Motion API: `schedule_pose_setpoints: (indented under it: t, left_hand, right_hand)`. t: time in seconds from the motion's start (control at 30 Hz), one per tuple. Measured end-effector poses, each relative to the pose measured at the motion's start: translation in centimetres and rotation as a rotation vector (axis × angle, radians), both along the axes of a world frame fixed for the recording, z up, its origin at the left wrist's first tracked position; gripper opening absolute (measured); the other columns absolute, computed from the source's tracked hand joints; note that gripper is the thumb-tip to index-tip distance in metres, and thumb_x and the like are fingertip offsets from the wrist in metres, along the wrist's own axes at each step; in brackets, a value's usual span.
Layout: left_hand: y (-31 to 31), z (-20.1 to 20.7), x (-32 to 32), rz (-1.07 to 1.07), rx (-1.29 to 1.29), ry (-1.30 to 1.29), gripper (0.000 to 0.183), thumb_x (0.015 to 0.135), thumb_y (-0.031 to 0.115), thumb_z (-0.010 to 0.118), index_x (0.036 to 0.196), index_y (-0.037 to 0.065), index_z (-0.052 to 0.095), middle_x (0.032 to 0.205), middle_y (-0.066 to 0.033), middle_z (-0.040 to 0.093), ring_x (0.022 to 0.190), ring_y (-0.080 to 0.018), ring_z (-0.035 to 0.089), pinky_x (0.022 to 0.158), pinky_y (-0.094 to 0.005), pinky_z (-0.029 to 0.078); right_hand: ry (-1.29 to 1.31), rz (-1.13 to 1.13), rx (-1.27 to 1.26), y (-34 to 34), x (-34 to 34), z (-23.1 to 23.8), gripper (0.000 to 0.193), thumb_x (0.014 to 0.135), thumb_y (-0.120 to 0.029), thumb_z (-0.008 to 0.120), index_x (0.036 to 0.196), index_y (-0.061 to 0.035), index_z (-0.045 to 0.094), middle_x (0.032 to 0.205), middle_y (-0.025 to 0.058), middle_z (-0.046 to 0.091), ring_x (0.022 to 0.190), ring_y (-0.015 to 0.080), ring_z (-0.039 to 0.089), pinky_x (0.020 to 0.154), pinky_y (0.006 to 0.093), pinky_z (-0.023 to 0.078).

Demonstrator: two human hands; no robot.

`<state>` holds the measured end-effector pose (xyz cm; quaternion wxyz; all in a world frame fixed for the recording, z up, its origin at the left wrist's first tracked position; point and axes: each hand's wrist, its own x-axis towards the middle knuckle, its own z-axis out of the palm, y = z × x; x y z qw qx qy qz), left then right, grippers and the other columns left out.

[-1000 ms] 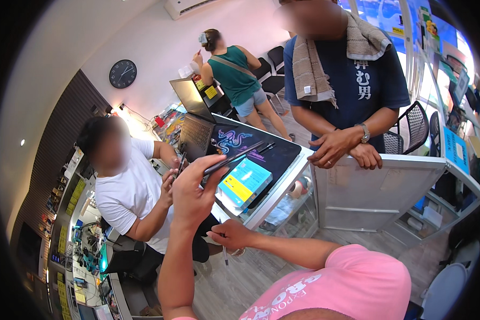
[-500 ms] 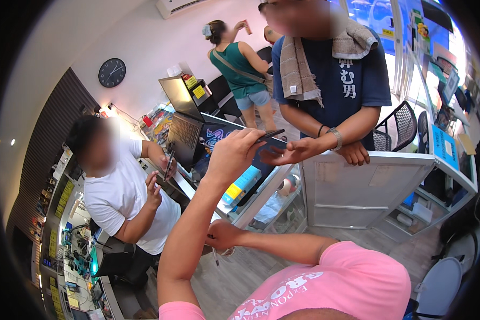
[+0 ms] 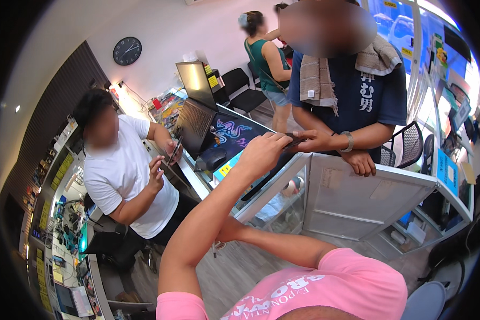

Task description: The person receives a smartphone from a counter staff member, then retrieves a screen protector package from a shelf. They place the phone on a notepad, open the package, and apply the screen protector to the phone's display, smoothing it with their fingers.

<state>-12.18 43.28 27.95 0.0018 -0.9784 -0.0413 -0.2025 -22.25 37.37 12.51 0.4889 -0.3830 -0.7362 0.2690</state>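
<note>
Shop counter (image 3: 282, 176), yellow-blue label (image 3: 226, 166) beneath

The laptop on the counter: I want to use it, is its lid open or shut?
Open: the laptop has its lid raised above the keyboard.

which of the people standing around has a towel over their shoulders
The person in the dark blue t-shirt across the counter; a striped beige towel hangs round their neck. The others wear none.

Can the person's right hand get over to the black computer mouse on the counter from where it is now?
Probably not directly. The right hand is tucked low behind the raised left forearm, below the counter edge. The mouse sits up on the glass top; the forearm crosses the path, so it would likely have to go around.
</note>
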Motion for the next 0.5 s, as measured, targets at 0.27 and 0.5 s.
schedule_pose_setpoints:
  t: [0.27, 0.5]
  left_hand:
    - [-0.7, -1.3, 1.2, -0.062, -0.017, -0.018, 0.038, 0.096, 0.009, 0.058, 0.132, 0.008, 0.067, 0.124, -0.0119, 0.072, 0.110, -0.0332, 0.069, 0.094, -0.0439, 0.055]
    - [-1.9, -2.1, 1.1, -0.075, 0.038, 0.000, 0.034, 0.098, 0.015, 0.060, 0.131, 0.011, 0.067, 0.118, -0.0091, 0.071, 0.112, -0.0288, 0.068, 0.093, -0.0426, 0.053]
  right_hand:
    - [0.142, 0.026, 0.000, 0.6, -0.2, -2.6, 0.052, 0.095, -0.031, 0.075, 0.138, -0.0053, 0.062, 0.148, 0.0199, 0.057, 0.142, 0.0344, 0.048, 0.117, 0.0448, 0.037]
    - [0.250, 0.135, -0.188, 0.9, 0.2, -5.5, 0.066, 0.092, -0.028, 0.083, 0.146, -0.0047, 0.054, 0.151, 0.0182, 0.052, 0.142, 0.0285, 0.046, 0.119, 0.0413, 0.035]
